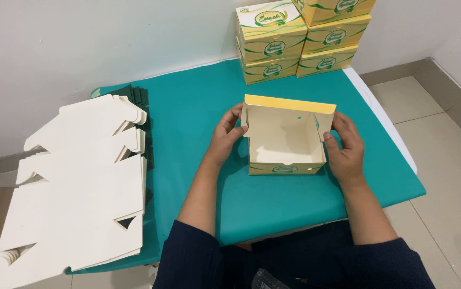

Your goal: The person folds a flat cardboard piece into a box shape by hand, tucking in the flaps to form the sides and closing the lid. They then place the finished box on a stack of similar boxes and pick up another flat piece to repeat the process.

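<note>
Looking down from the head camera, I am seeing dark sleeves at six o'clock, then both forearms reaching up to a half-formed carton [286, 140] sitting just past the middle of the teal cloth [198, 112]. The left hand [225, 140] is curling at the carton's nine o'clock wall, fingertips pinching a side flap near the top corner. The right hand [346, 150] is cupping the three o'clock wall, fingers half closed, thumb against the edge. The yellow lid flap is standing open at twelve o'clock and the inside is showing empty.

I am judging the risks here: the thin card could crease if either grip is squeezing too hard, a side flap could slip out of its fold, and the light carton could skid on the cloth.

At nine o'clock a stack of flat cream blanks [75, 187] is overhanging the table edge and could slide off. At twelve o'clock, finished boxes [300, 37] are piled against the white wall. Pale floor tiles [444, 155] are running along three o'clock.
</note>
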